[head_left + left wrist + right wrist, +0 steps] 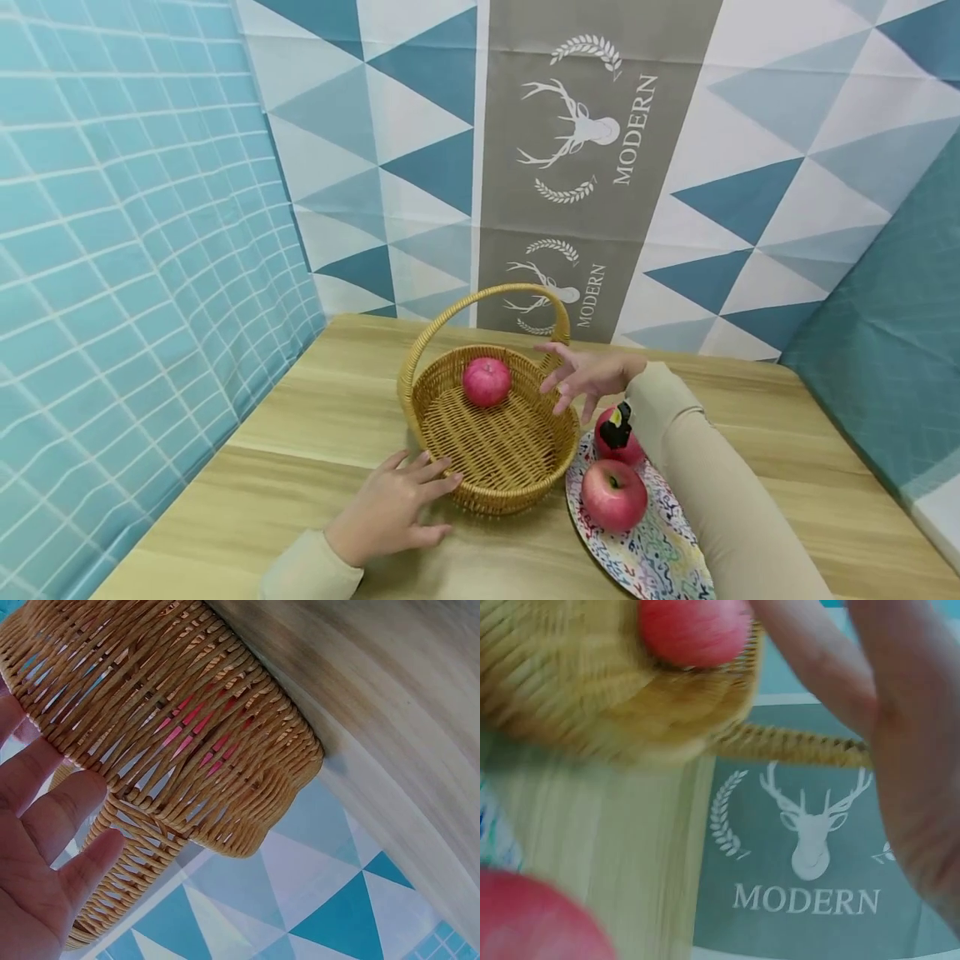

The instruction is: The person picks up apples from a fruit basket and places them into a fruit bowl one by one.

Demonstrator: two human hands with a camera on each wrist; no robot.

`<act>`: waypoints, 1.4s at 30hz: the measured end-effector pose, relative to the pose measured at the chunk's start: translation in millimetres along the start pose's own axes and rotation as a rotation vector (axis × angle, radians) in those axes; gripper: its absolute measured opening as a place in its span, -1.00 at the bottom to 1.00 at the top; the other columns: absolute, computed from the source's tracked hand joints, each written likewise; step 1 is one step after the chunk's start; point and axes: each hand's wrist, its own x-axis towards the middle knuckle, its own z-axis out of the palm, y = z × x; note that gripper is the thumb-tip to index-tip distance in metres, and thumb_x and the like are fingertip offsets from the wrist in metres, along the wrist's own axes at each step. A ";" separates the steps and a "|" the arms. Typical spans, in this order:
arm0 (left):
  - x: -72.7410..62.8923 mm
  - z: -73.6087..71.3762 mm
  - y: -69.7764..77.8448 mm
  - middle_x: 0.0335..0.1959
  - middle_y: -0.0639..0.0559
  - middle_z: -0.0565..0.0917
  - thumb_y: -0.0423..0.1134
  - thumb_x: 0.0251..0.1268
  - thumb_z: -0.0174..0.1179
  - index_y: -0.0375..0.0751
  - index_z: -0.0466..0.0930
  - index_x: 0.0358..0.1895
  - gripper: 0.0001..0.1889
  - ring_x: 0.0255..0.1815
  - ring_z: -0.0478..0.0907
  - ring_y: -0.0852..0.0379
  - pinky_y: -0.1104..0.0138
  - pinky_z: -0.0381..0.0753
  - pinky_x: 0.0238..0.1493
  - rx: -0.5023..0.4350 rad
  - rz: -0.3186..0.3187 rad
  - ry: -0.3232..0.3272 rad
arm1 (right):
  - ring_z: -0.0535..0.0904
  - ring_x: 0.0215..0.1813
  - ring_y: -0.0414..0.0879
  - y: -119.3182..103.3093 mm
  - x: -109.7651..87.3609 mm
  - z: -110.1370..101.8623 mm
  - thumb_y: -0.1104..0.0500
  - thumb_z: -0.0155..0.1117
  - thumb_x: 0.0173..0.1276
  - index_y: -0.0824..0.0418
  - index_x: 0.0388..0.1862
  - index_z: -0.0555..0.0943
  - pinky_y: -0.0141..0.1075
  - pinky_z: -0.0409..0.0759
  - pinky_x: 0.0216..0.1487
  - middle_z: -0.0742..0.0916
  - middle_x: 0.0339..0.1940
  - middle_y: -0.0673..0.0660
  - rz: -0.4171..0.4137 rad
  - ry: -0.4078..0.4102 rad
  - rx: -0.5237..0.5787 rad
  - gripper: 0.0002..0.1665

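A round wicker basket (491,500) with a tall hoop handle (487,293) stands on the wooden table. One red apple (487,382) lies inside it, toward the back. My left hand (390,510) rests its spread fingers on the near left rim, also seen against the weave (165,727) in the left wrist view. My right hand (588,377) hovers over the basket's right rim with fingers spread, holding nothing. Just below it, two apples, a front one (614,497) and a rear one (628,450), sit on a patterned plate (667,546).
A black wrist camera (616,427) overlaps the rear apple in the head view. Behind the table (322,417) hangs a patterned cloth (420,150) with deer prints. Blue tiled sheeting (135,208) borders the left side, and a teal panel (885,333) the right.
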 end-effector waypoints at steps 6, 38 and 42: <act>5.0 0.2 -4.0 -0.07 -0.07 0.71 0.14 -0.14 0.40 -0.05 0.72 -0.06 -0.48 -0.11 0.68 -0.11 0.03 0.59 -0.06 0.022 0.055 0.020 | 0.65 -0.03 0.14 -15.0 18.1 -3.0 0.20 0.15 0.39 -0.09 0.53 -0.47 -0.15 0.68 -0.38 0.41 0.28 0.34 0.130 -0.058 0.020 0.13; 1.7 1.1 2.2 -0.02 -0.01 0.69 0.11 -0.15 0.41 -0.01 0.72 -0.06 -0.49 -0.07 0.67 -0.06 -0.03 0.59 -0.09 0.030 0.035 0.034 | 0.30 0.32 0.31 9.2 139.0 31.1 0.47 0.32 -0.01 0.19 0.49 0.19 0.18 0.48 0.06 0.32 0.39 0.36 0.098 0.611 -0.184 0.03; 3.0 -0.7 4.0 0.01 -0.01 0.68 0.11 -0.06 0.38 -0.01 0.71 -0.03 -0.51 -0.06 0.66 -0.08 -0.04 0.57 -0.05 0.017 0.028 -0.002 | 0.41 0.23 0.26 22.3 152.9 26.6 0.41 0.43 -0.12 0.22 0.45 0.24 0.12 0.55 -0.06 0.44 0.27 0.35 0.074 0.670 -0.281 0.07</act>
